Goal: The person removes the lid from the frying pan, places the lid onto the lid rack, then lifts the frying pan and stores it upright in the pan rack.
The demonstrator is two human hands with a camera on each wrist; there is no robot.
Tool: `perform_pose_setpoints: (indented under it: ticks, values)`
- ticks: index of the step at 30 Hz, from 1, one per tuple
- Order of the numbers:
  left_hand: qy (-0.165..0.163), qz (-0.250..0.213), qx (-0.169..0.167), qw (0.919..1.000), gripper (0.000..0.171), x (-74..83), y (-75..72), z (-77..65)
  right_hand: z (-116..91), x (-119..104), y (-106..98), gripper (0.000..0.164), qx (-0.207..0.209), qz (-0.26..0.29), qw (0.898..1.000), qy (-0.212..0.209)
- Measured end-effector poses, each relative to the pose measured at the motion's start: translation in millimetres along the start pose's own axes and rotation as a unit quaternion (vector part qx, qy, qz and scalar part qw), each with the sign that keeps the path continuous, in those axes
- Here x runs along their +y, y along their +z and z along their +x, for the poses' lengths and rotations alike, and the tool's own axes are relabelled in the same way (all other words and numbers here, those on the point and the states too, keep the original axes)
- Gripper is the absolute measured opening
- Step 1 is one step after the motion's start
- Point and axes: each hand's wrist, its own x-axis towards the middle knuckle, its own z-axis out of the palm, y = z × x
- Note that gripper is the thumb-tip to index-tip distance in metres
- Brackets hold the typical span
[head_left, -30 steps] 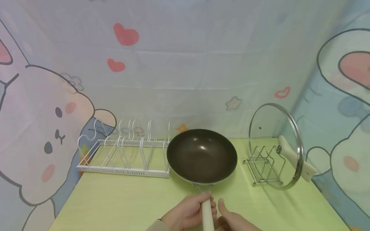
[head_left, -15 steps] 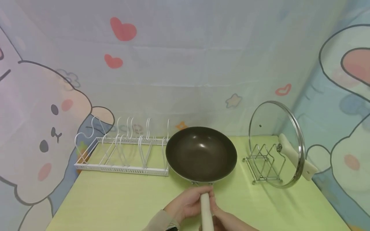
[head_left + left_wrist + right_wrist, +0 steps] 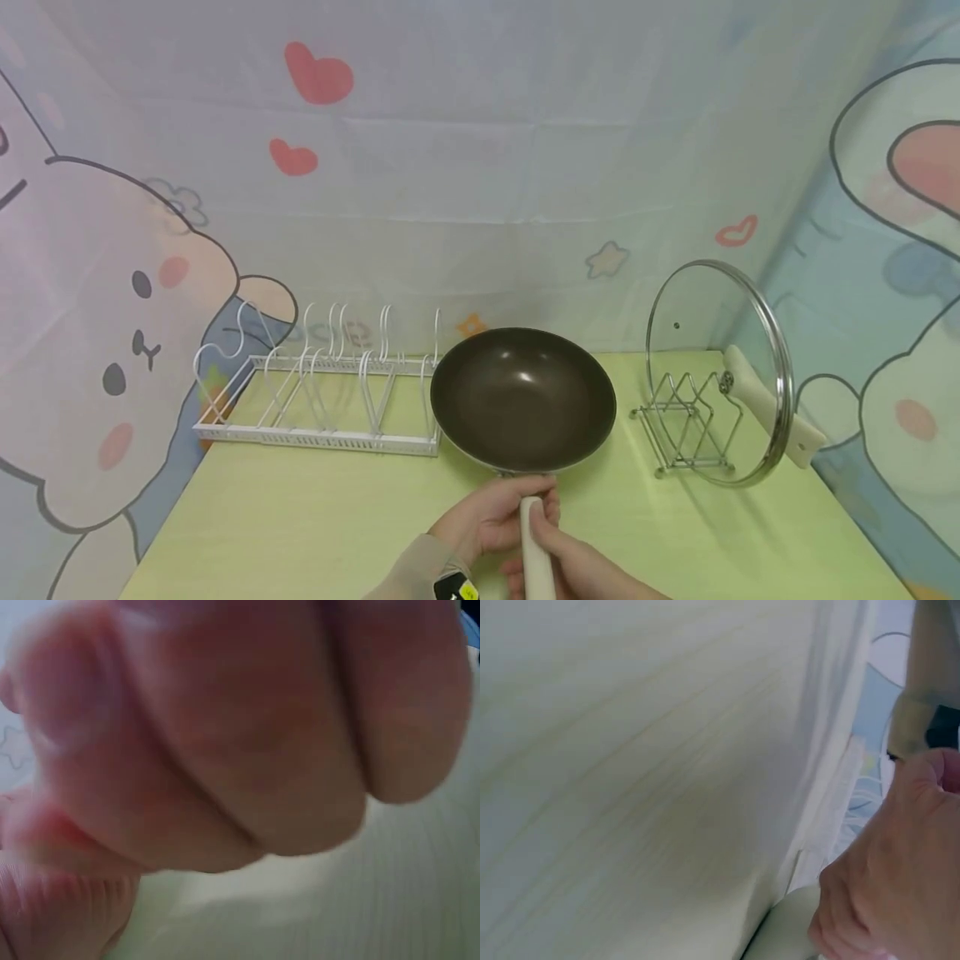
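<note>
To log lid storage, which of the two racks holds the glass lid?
The silver wire rack, right of the pan; the white rack, left, has none.

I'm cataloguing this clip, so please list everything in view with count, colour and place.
pan: 1, dark brown inside, mid-table
pan handle: 1, cream, pointing towards the person
dish rack: 1, white, left of the pan
small wire rack: 1, silver, right of the pan
lid: 1, clear with silver rim, upright at the wire rack
lid handle: 1, cream, on the lid's right side
table: 1, pale yellow-green, under everything
cartoon backdrop: panel count unclear, pastel, behind and beside the table
watch: 1, dark with yellow, left wrist
sleeve: 1, beige, left arm
left hand: 1, gripping near the pan
right hand: 1, gripping the pan handle
</note>
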Motion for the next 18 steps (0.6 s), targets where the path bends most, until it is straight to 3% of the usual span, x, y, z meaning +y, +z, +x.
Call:
perform_pose_setpoints:
  ticks: [8,13,18]
  values:
    - [-0.002,0.045,-0.025,0.9987,0.040,-0.1,-2.7,-0.2,2,-6,10,0.043,-0.030,0.041,0.998,-0.024]
    - [-0.025,-0.008,-0.030,0.9992,0.038,-2.1,-1.1,0.1,5,-6,17,0.027,-0.017,0.097,0.995,-0.018]
    - [-0.033,-0.038,-0.024,0.9985,0.036,-3.7,1.6,0.4,9,-3,25,0.024,0.033,0.125,0.991,-0.018]
